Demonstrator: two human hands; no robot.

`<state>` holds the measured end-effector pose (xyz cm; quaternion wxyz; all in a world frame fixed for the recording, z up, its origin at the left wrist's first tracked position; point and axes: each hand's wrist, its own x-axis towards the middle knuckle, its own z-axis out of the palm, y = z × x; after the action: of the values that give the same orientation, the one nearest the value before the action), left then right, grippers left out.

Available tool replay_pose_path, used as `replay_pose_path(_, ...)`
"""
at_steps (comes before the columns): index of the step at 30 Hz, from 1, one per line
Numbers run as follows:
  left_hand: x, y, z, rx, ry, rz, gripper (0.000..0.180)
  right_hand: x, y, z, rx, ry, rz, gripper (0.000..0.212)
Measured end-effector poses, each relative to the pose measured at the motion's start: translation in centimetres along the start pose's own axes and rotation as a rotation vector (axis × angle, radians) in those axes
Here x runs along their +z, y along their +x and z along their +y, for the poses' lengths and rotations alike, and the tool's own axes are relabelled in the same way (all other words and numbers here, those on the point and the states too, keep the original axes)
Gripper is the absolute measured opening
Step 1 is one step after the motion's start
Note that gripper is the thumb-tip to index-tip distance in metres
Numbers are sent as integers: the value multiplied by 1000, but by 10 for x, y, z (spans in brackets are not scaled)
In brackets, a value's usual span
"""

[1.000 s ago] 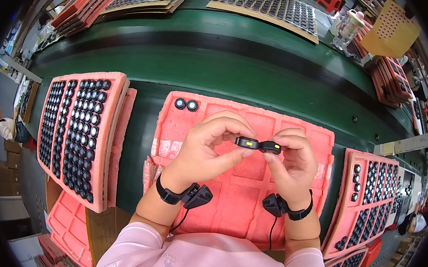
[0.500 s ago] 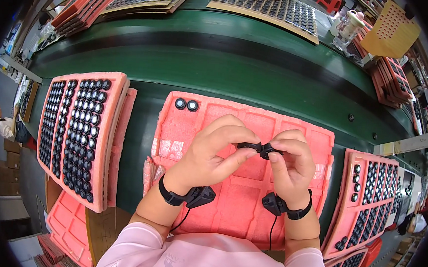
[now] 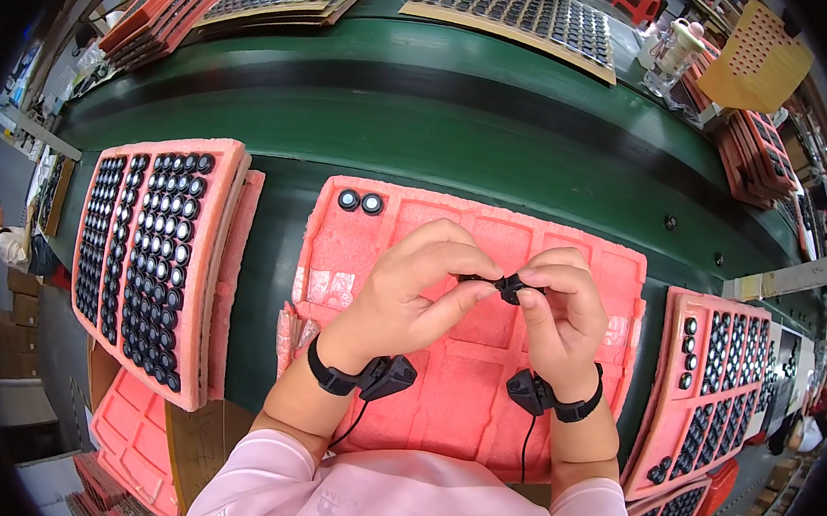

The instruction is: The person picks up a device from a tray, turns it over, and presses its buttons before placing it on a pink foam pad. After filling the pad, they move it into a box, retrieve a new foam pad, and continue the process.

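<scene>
My left hand (image 3: 426,288) pinches a small black part between thumb and forefinger, mostly covered by the fingers. Against it, my right hand (image 3: 563,307) pinches another small black round part (image 3: 511,289); the two parts touch. Both hands hover over the middle of a pink foam tray (image 3: 474,358) with shallow compartments. Two round black pieces with pale centres (image 3: 371,203) sit in that tray's far left compartment. Each wrist wears a black strap with a small device and a cable.
At left stands a pink tray (image 3: 210,292) full of black round pieces; another filled tray (image 3: 657,409) lies at right. Beyond runs a green conveyor belt (image 3: 422,134) carrying a few small black pieces (image 3: 670,222). Across it are filled trays (image 3: 517,16), a bottle (image 3: 672,60) and a co-worker's hand.
The black parts between my fingertips have turned slightly, while my hands barely moved. Small pieces on the belt shifted left. The co-worker's hands at the top have mostly withdrawn from view.
</scene>
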<state>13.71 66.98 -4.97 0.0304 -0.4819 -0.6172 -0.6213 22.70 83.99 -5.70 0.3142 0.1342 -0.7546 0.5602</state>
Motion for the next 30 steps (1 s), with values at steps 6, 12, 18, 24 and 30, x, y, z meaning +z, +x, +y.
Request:
replay_pose_path(6, -12, 3, -4, -183, 59, 113, 20, 2, -1, 7, 77, -18, 15, 20)
replay_pose_path(12, -32, 2, -40, -233, 176, 212, 20, 0, -2, 31, 252, -48, -29, 25)
replay_pose_path(18, -37, -12, -84, -178, 516, -26, 23, 10, -1, 40, 232, -250, -144, 22)
replay_pose_path(24, -41, -22, -88, -214, 674, -107, 16, 24, 5, 40, 153, -486, -332, 21)
replay_pose_path(30, -37, -29, -93, -232, 756, -2, 21, 41, 29, 59, 116, -647, -493, 21)
